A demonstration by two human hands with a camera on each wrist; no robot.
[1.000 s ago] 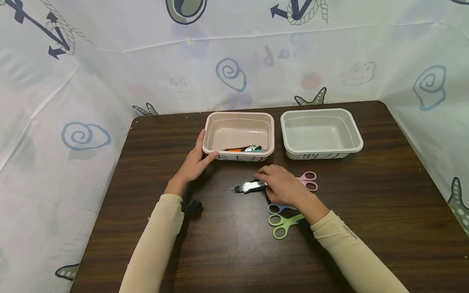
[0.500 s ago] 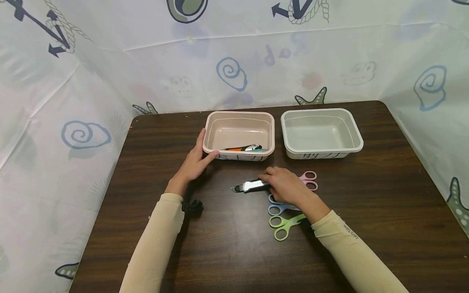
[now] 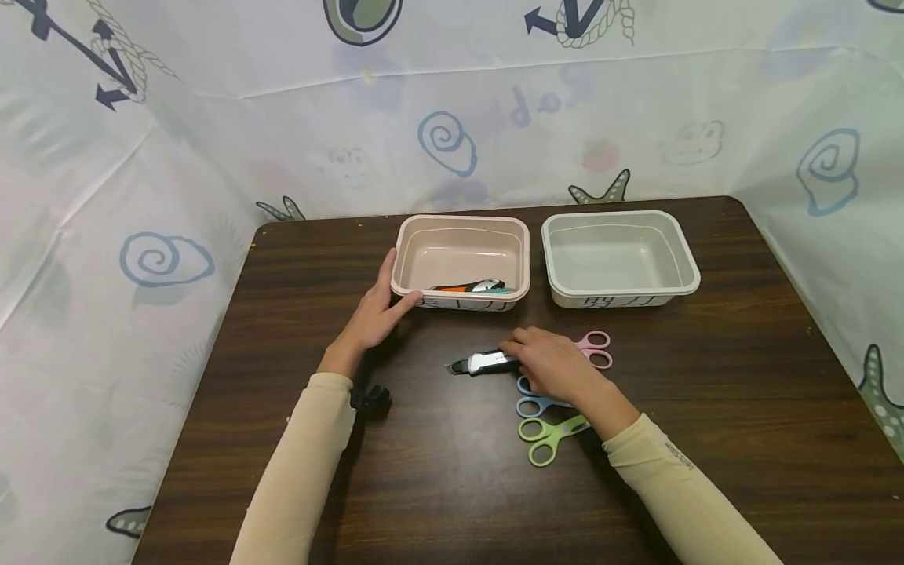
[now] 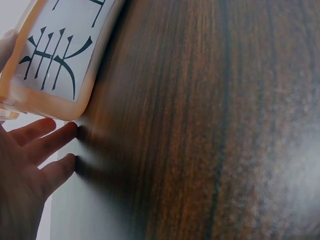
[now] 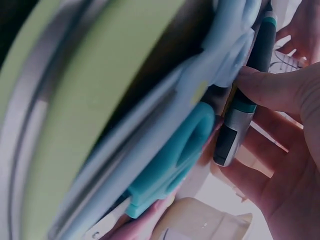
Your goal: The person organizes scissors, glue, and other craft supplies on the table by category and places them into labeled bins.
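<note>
In the head view, my left hand [image 3: 372, 310] rests at the left front corner of a pink box [image 3: 459, 300], thumb on the front rim and fingers along the left side. The left wrist view shows those fingers [image 4: 50, 145] extended and spread. Inside the box lie an orange-and-black cutter [image 3: 462, 288] and something teal. My right hand [image 3: 547, 361] pinches the handle of a black-and-silver utility knife [image 3: 487, 362], whose tip points left. Thumb and fingers close on the knife [image 5: 261, 52] from both sides in the right wrist view.
Beside and under the right hand lie green scissors [image 3: 553, 436], blue scissors [image 3: 534, 405] and pink scissors [image 3: 598, 357]. Teal scissors [image 5: 185, 145] show in the right wrist view. A pale grey-green box [image 3: 621, 297] with a lettered label stands right of the pink one.
My right hand has drawn back slightly toward me and to the right along the knife, which has barely shifted. The left hand stays at the pink box.
</note>
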